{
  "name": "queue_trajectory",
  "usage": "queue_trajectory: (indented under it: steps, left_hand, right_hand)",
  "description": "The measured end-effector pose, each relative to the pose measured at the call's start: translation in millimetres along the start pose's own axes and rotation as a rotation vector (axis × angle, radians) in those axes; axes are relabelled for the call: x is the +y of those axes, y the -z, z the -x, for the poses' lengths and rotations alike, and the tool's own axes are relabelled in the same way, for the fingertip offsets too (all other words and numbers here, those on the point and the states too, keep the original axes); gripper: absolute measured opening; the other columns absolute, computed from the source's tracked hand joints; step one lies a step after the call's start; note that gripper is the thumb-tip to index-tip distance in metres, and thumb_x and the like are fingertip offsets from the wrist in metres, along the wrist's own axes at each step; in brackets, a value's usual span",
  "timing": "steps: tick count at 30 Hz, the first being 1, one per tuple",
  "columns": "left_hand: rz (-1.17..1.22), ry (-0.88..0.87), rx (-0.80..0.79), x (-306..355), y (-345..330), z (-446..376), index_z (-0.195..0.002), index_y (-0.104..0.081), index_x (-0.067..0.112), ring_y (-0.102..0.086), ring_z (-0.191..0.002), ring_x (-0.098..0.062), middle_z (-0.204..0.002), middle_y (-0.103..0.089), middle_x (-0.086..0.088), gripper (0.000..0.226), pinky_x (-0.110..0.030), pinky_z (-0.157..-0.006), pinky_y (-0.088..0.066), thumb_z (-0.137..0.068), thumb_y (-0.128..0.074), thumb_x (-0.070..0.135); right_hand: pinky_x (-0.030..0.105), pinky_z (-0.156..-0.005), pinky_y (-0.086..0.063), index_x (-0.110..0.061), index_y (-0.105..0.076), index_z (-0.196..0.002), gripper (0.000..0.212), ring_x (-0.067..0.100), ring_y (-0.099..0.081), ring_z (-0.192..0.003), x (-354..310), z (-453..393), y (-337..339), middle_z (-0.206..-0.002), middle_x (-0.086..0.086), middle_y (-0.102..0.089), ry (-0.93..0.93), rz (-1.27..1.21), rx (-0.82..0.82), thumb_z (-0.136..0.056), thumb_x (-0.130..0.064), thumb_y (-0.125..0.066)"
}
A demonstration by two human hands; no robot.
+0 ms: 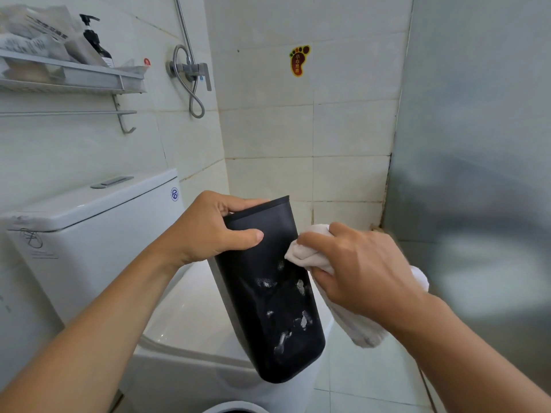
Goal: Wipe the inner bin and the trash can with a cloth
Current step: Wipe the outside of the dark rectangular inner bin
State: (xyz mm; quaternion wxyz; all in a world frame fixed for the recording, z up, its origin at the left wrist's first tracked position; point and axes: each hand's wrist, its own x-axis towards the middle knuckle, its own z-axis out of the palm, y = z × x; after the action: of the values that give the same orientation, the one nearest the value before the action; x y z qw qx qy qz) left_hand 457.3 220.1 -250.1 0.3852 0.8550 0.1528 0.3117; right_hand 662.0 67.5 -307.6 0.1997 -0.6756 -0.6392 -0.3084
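Observation:
A black plastic inner bin [268, 308] hangs in the air over the toilet, tilted, its open end up and away from me. White smears mark its near side. My left hand [205, 231] grips the bin at its rim, thumb across the outside and fingers curled over the edge. My right hand [354, 272] holds a bunched white cloth [301, 251] and presses its tip against the bin's right side near the top. The rest of the cloth hangs down below my wrist. A white rounded rim at the bottom edge [235, 408] may be the trash can; I cannot tell.
A white toilet with closed lid [190, 317] and cistern [89, 222] stands at left under the bin. A wall shelf [71, 76] with a pump bottle and packets hangs above. A shower valve and hose [190, 73] sit on the tiled wall. A frosted glass panel [477, 144] bounds the right.

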Motion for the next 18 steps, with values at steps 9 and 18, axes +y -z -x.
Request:
queue_trajectory:
  steps: [9, 18]
  left_hand:
    - [-0.007, 0.0, 0.041, -1.7, 1.0, 0.0, -0.118, -0.076, 0.028, -0.077, -0.094, -0.015, -0.104, -0.08, 0.005, 0.05, -0.022, -0.077, -0.06, -0.086, -0.073, -0.011]
    - [0.004, 0.077, 0.082, -12.9, 17.6, -0.8, -0.116, -0.076, 0.025, -0.077, -0.098, -0.02, -0.102, -0.081, 0.001, 0.043, -0.028, -0.082, -0.062, -0.083, -0.08, -0.003]
  right_hand:
    - [0.026, -0.047, -0.028, -0.038, -0.064, -0.115, 0.037, 0.021, -0.038, -0.053, -14.5, -19.7, -8.3, -0.075, -0.006, -0.051, -0.12, -0.117, 0.17, -0.08, -0.035, -0.074]
    - [0.034, -0.065, -0.052, -0.044, -0.056, -0.127, 0.036, 0.016, -0.063, -0.079, -16.8, -13.4, -14.1, -0.09, -0.011, -0.064, -0.297, -0.328, 0.03, -0.092, -0.048, -0.061]
